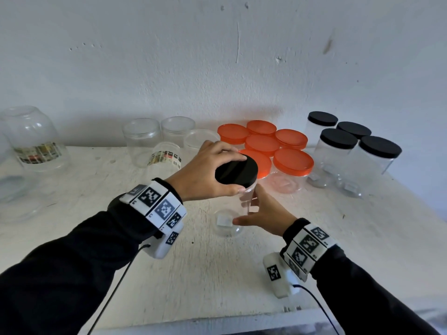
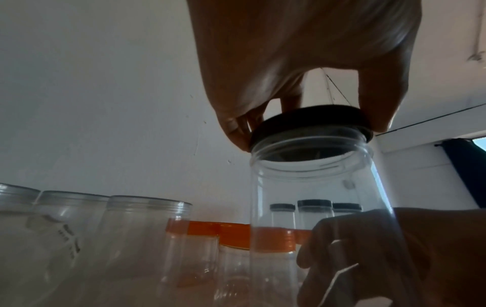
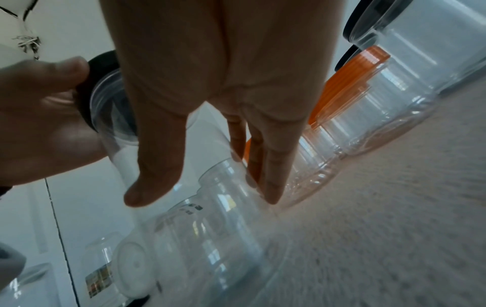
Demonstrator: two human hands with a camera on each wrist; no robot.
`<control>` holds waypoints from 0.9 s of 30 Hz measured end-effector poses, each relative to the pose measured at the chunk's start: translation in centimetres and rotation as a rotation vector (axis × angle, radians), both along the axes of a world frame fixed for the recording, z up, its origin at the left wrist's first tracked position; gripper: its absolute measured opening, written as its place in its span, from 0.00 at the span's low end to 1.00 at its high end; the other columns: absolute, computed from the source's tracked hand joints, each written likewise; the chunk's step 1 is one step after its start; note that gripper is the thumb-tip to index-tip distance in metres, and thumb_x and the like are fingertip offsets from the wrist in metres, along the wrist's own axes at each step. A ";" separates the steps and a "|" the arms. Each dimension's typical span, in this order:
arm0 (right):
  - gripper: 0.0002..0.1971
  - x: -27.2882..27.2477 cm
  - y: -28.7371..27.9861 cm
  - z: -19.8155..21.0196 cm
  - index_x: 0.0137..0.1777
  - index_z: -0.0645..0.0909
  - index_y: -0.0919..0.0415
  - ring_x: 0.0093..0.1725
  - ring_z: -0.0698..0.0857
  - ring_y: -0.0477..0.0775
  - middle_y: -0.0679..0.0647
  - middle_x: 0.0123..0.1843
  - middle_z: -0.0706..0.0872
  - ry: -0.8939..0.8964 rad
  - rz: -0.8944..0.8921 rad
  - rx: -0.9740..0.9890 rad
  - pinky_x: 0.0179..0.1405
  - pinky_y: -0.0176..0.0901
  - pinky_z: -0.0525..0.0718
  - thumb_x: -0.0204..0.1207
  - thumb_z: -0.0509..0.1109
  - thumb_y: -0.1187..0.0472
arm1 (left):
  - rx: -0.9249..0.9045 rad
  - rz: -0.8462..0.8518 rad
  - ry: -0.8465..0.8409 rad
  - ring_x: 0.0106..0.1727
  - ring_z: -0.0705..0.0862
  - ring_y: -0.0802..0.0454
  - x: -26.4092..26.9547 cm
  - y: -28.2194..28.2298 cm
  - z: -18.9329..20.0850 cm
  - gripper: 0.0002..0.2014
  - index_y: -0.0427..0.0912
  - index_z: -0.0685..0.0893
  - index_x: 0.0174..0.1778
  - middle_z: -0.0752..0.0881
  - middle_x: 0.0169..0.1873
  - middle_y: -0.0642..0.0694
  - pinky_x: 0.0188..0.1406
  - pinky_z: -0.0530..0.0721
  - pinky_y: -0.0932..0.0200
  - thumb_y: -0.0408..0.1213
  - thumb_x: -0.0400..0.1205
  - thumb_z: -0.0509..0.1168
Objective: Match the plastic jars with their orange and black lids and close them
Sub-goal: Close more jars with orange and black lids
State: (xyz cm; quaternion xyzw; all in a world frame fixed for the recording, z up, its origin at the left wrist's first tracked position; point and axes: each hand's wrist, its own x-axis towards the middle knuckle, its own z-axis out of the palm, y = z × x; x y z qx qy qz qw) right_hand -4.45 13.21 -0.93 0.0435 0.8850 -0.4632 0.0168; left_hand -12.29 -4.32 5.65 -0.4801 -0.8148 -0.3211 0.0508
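A clear plastic jar [image 1: 228, 228] stands at the middle of the white table [image 1: 338, 250]. A black lid [image 1: 232, 172] sits on its mouth. My left hand [image 1: 240, 174] grips this lid from above, thumb on the near rim and fingers over the far rim. In the left wrist view the lid [image 2: 310, 120] sits slightly tilted on the jar [image 2: 315, 197]. My right hand [image 1: 244, 212] holds the jar's lower body, thumb on the near side and fingers behind. The right wrist view shows that hand [image 3: 206, 195] spanning the jar [image 3: 118, 145].
Several jars with orange lids [image 1: 292, 163] stand behind the hands, and jars with black lids [image 1: 338, 139] at the back right. Open clear jars [image 1: 141, 131] line the back left, beside a large labelled jar [image 1: 33, 136]. A wall [image 1: 217, 56] rises behind.
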 end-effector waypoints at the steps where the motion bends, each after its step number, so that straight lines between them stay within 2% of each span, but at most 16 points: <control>1: 0.38 0.1 0.1 0.1 0.68 0.66 0.59 0.62 0.79 0.49 0.52 0.63 0.78 -0.004 0.010 0.002 0.51 0.33 0.80 0.61 0.83 0.57 | -0.013 -0.004 0.012 0.63 0.62 0.61 -0.1 0.2 0.0 0.39 0.51 0.77 0.69 0.73 0.65 0.53 0.60 0.60 0.77 0.66 0.62 0.62; 3: 0.40 0.1 0.1 0.2 0.70 0.65 0.60 0.61 0.79 0.48 0.52 0.63 0.78 -0.007 0.020 0.010 0.51 0.32 0.79 0.62 0.83 0.57 | -0.026 -0.002 0.013 0.63 0.62 0.60 -0.2 0.4 0.1 0.39 0.51 0.77 0.68 0.73 0.64 0.52 0.60 0.60 0.77 0.66 0.62 0.61; 9: 0.40 0.0 0.2 0.1 0.71 0.63 0.60 0.64 0.78 0.49 0.53 0.65 0.76 -0.035 0.046 0.038 0.60 0.43 0.81 0.63 0.82 0.56 | -0.050 -0.008 -0.065 0.65 0.61 0.60 -0.1 0.3 0.0 0.42 0.53 0.73 0.71 0.71 0.67 0.54 0.60 0.61 0.75 0.67 0.61 0.62; 11: 0.39 0.0 0.7 1.1 0.71 0.63 0.59 0.67 0.76 0.49 0.51 0.66 0.75 -0.089 0.088 0.041 0.64 0.43 0.78 0.64 0.81 0.57 | -0.008 -0.001 -0.159 0.70 0.61 0.60 0.1 0.0 -0.4 0.48 0.54 0.65 0.76 0.67 0.70 0.54 0.68 0.62 0.68 0.66 0.59 0.67; 13: 0.45 0.0 1.7 3.3 0.74 0.62 0.57 0.69 0.74 0.48 0.49 0.70 0.73 -0.092 0.110 0.026 0.68 0.43 0.75 0.59 0.81 0.52 | 0.071 0.029 -0.304 0.75 0.60 0.60 0.2 -0.5 -1.2 0.57 0.53 0.55 0.79 0.61 0.74 0.53 0.73 0.63 0.61 0.64 0.55 0.74; 16: 0.51 0.1 2.8 8.0 0.76 0.64 0.55 0.68 0.76 0.47 0.48 0.71 0.74 0.046 0.101 0.038 0.69 0.46 0.75 0.50 0.78 0.44 | 0.194 0.062 -0.530 0.75 0.62 0.60 0.4 -1.0 -2.9 0.66 0.54 0.48 0.79 0.60 0.76 0.53 0.72 0.64 0.60 0.65 0.49 0.77; 18: 0.48 0.2 2.7 11.0 0.75 0.66 0.52 0.66 0.78 0.46 0.46 0.69 0.75 0.092 0.133 0.124 0.67 0.46 0.77 0.52 0.77 0.44 | 0.236 0.094 -0.607 0.75 0.64 0.57 0.6 -0.8 -3.7 0.65 0.54 0.47 0.79 0.64 0.73 0.52 0.72 0.64 0.58 0.56 0.53 0.82; 20: 0.42 -0.1 2.0 12.9 0.75 0.66 0.49 0.65 0.77 0.44 0.44 0.69 0.75 0.079 0.203 0.267 0.66 0.44 0.77 0.60 0.79 0.47 | 0.259 0.118 -0.623 0.74 0.65 0.56 0.9 -0.3 -4.4 0.61 0.51 0.46 0.80 0.66 0.69 0.53 0.73 0.64 0.60 0.44 0.59 0.83; 23: 0.39 -0.8 0.2 14.1 0.77 0.63 0.46 0.69 0.74 0.46 0.42 0.75 0.70 0.024 0.319 0.518 0.66 0.40 0.72 0.68 0.76 0.48 | 0.318 0.128 -0.639 0.68 0.70 0.61 1.2 0.4 -5.0 0.56 0.48 0.47 0.79 0.69 0.62 0.62 0.66 0.67 0.70 0.33 0.64 0.80; 25: 0.41 -1.5 -0.9 14.2 0.79 0.60 0.47 0.73 0.70 0.46 0.42 0.77 0.67 -0.006 0.381 0.646 0.66 0.38 0.67 0.68 0.75 0.44 | 0.373 0.133 -0.643 0.65 0.72 0.68 1.2 0.7 -5.3 0.57 0.48 0.51 0.78 0.71 0.60 0.64 0.61 0.71 0.75 0.39 0.59 0.83; 27: 0.43 -2.1 -1.9 14.2 0.80 0.58 0.47 0.75 0.67 0.48 0.43 0.78 0.67 -0.030 0.424 0.728 0.72 0.42 0.66 0.67 0.75 0.42 | 0.396 0.140 -0.649 0.65 0.72 0.69 1.1 1.0 -5.7 0.56 0.49 0.57 0.74 0.74 0.62 0.61 0.62 0.72 0.70 0.51 0.53 0.80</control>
